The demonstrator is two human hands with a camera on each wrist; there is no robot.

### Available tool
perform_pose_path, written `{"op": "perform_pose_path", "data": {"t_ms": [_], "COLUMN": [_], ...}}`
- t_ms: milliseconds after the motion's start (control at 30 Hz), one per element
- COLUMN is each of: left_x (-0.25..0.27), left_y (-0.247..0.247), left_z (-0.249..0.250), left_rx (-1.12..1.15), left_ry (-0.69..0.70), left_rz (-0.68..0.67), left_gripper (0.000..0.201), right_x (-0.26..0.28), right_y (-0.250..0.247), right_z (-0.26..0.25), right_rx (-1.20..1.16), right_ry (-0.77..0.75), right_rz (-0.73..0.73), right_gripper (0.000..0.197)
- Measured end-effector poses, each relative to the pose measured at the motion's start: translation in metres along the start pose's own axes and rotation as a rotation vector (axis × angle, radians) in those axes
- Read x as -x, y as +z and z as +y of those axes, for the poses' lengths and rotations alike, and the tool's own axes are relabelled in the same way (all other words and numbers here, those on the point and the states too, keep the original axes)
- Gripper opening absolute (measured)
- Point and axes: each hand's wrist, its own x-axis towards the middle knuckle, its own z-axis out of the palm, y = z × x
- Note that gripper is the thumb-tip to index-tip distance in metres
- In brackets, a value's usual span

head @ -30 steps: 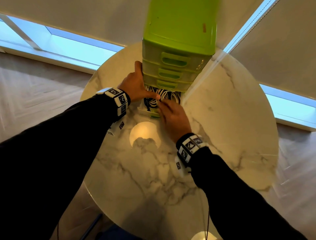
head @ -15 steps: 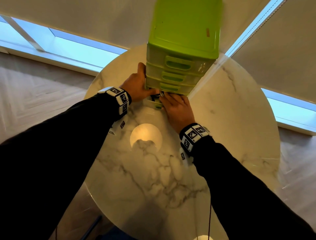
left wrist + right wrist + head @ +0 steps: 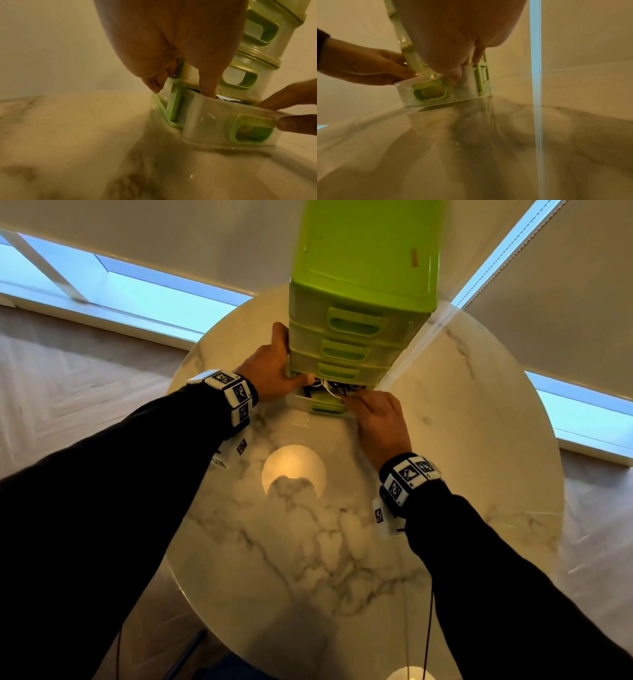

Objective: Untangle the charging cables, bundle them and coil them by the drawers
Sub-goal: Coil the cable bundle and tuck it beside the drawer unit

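Counting from my feed: two hands, one drawer unit, four drawers, one cable tangle.

Left hand (image 3: 270, 368) is on the left side of the drawer unit (image 3: 363, 268), fingers up its side wall, thumb curled in over the front corner at the open drawer's rim. I read it as gripping the frame.

Drawer unit: lime green plastic frame, flat glossy top, boxy, standing at the far edge of the table. Drawers are frosted translucent plastic with green oval-slot handles. Top three closed; bottom drawer (image 3: 229, 124) pulled partway out toward me.

Charging cables (image 3: 330, 387): black and white strands bunched inside the bottom drawer, only a strip showing under the drawer above. Can't count them.

Right hand (image 3: 378, 414) is at the drawer's right front corner, fingers reaching over the rim toward the cables, thumb on the front face by the handle. Can't tell whether it pinches a cable.

Table (image 3: 462, 440): round, polished white marble with grey veins, a lamp reflection near centre. Behind it, beige roller blinds with strips of daylit window below. Pale floor left and right.
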Motion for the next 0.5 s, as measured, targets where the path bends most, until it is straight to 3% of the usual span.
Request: {"op": "perform_pose_path", "data": {"t_ms": [33,67,133,200,233,300,367,500], "left_x": [0.001,0.001,0.004,0.006,0.007,0.009,0.011,0.005], "left_y": [-0.001,-0.001,0.005,0.013,0.016,0.018,0.015,0.02], "left_z": [-0.001,-0.001,0.001,0.001,0.0,-0.005,-0.007,-0.007], "left_rx": [0.009,0.026,0.06,0.099,0.13,0.177,0.14,0.081], "left_ry": [-0.003,-0.006,-0.021,-0.026,-0.015,0.013,0.016,-0.03], "left_rz": [-0.014,-0.019,0.001,0.032,0.021,-0.051,-0.085,0.043], "left_gripper": [0.093,0.1,0.111,0.114,0.116,0.124,0.125,0.094], "right_x": [0.001,0.002,0.0,-0.01,-0.016,-0.022,-0.024,-0.033], "right_y": [-0.004,-0.008,-0.011,-0.014,-0.015,-0.018,-0.02,-0.016], "right_z": [0.001,0.002,0.009,0.017,0.022,0.029,0.03,0.031], "right_rx": [-0.047,-0.094,-0.245,-0.489,-0.601,-0.644,-0.618,-0.614], "right_ry": [0.104,0.238,0.472,0.567,0.585,0.596,0.646,0.737], "right_rz": [0.065,0.111,0.103,-0.05,-0.144,-0.247,-0.232,-0.1], "right_gripper": [0.031,0.036,0.073,0.106,0.109,0.097,0.091,0.066]}}
